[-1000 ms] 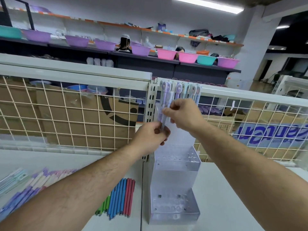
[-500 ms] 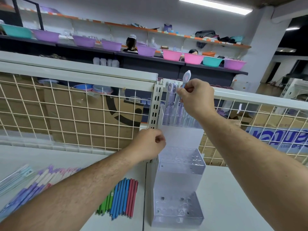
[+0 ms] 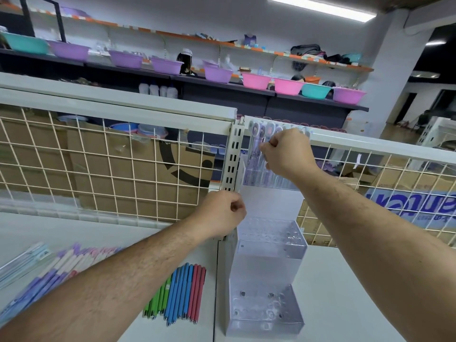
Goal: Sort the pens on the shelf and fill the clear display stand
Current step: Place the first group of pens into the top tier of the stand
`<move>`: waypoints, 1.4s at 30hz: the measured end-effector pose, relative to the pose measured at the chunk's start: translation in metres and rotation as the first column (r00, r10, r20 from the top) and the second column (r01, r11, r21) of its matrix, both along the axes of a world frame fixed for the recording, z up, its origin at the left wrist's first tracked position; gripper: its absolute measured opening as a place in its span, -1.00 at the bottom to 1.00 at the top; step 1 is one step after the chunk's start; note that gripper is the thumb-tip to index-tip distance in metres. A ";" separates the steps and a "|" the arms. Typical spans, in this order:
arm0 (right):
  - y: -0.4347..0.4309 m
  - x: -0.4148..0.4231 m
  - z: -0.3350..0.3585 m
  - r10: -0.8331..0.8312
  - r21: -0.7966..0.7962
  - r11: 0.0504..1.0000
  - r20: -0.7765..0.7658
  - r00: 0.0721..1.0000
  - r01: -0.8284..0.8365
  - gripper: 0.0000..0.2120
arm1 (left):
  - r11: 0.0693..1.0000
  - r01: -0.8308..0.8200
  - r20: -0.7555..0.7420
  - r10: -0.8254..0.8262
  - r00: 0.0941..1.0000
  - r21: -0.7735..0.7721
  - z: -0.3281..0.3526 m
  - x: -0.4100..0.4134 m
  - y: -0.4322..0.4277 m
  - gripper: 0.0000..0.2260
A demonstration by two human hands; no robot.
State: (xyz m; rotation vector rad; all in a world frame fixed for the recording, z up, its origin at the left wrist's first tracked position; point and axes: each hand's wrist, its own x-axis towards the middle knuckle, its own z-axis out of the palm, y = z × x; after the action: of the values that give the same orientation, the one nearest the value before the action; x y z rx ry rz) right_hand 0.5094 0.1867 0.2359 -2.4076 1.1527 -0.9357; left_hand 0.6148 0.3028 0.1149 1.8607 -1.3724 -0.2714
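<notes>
The right hand (image 3: 286,154) has come down. A moment ago it held a purple pen (image 3: 269,133) up above the row. Now that pen sits low in the row with the other pens (image 3: 255,149), and the hand is down with it. The left hand (image 3: 222,213) has stayed where it was.

The right hand's fingers are curled and pinch the purple pen near its top. The hand hides most of the pen. The left hand is curled in a fist just beside the left edge of the clear display stand (image 3: 271,253). I cannot tell if it touches the stand.

The stand is on the white counter (image 3: 345,304), right up against the wire fence (image 3: 98,169) and a white post (image 3: 234,156) with slots. It has three steps. The top step (image 3: 269,180) holds the row of pale purple pens, all standing up. The middle step (image 3: 271,233) and the bottom step (image 3: 265,312) show round holes.

To the left of the stand, green, blue and red pens (image 3: 177,294) lie side by side on the counter. More purple and pink pens (image 3: 61,267) lie farther left, partly under the left arm. Brown boxes (image 3: 148,174) are behind the fence. Far back, purple, pink and teal bowls (image 3: 125,59) sit on a dark shelf.
</notes>
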 end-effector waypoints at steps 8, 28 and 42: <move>0.004 -0.001 -0.003 -0.060 -0.049 0.997 -0.149 0.987 0.053 -0.64 | 1.000 0.018 0.008 -0.018 1.000 -0.012 0.000 0.002 0.000 -0.91; 0.085 -0.077 -0.090 0.044 0.043 0.999 -0.438 0.898 -0.028 -0.70 | 0.997 0.072 0.144 -0.074 0.987 0.016 -0.013 -0.022 0.045 -0.82; 0.177 -0.085 -0.131 0.313 0.189 0.948 -0.390 0.866 -0.257 -0.63 | 0.971 -0.185 0.190 0.155 0.970 0.153 -0.038 -0.053 0.177 -0.80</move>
State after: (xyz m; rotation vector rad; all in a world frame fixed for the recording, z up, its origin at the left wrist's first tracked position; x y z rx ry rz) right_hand 0.4241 0.3634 0.1046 -2.6418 0.9049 -0.2472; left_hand 0.5621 0.4794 0.0765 2.1755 -1.3296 -0.1409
